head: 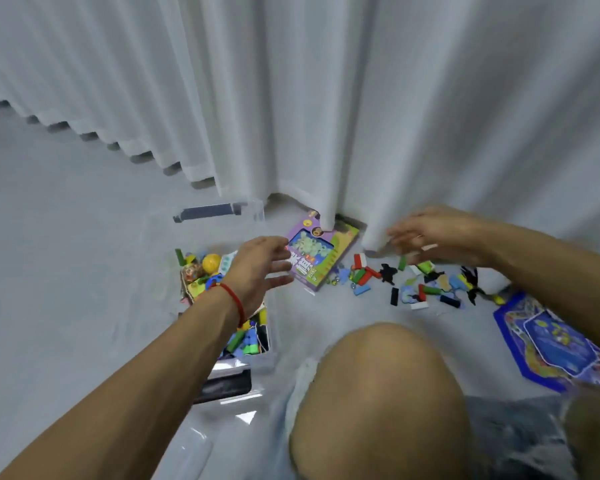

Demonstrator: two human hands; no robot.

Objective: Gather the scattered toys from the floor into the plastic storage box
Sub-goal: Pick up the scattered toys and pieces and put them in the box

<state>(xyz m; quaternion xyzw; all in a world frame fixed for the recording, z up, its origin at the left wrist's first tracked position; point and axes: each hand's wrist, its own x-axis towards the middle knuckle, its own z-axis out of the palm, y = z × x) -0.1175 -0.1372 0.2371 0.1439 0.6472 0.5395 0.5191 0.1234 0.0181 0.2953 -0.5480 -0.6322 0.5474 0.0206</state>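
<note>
A clear plastic storage box (pixel 236 367) sits on the grey floor at lower centre-left, holding several coloured toys, among them a yellow ball (pixel 211 262). My left hand (pixel 260 268), a red string on its wrist, hovers over the box with fingers spread, reaching toward a purple and green toy package (pixel 321 258) on the floor. My right hand (pixel 430 237), blurred, hangs open above a scatter of small coloured blocks (pixel 416 282) near the curtain. Neither hand holds anything.
White curtains (pixel 326 98) hang to the floor right behind the toys. A blue game board (pixel 548 341) lies at the right. My bare knee (pixel 378 393) fills the lower centre. The box's grey latch (pixel 208 213) shows at its far end.
</note>
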